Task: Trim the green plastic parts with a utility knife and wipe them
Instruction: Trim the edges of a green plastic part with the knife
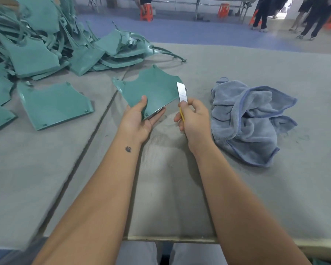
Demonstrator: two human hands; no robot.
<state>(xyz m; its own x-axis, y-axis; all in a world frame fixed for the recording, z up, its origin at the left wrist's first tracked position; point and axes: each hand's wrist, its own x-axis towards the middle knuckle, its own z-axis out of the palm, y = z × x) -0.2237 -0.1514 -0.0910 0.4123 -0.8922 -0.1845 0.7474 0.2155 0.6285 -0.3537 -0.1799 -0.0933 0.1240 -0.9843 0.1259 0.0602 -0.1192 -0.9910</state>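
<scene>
Your left hand point(139, 119) holds a green plastic part point(151, 90) above the grey felt-covered table point(237, 188): thumb pressed on the upper face near the part's lower corner, fingers curled underneath along its near edge. The part tilts up and away from you, with a curved notch in its far edge.

Your right hand point(194, 119) grips a utility knife point(182, 94), fingers curled closed round the yellow handle. The bare silver blade stands up out of the fist and lies against the part's right edge; whether the cutting edge bites into the plastic, you cannot tell from this view.

A crumpled blue microfibre cloth point(252, 121) lies on the table just right of your right hand, not touching it.

To your left, a single flat green panel point(55, 106) lies on the table, apart from the held part. Behind it, a large heap of green plastic parts point(36, 41) with thin offcut strips fills the far left of the table.

Beyond the table edge: blue floor, orange stools point(146, 13), and the legs of standing people point(310, 18) at far right.
</scene>
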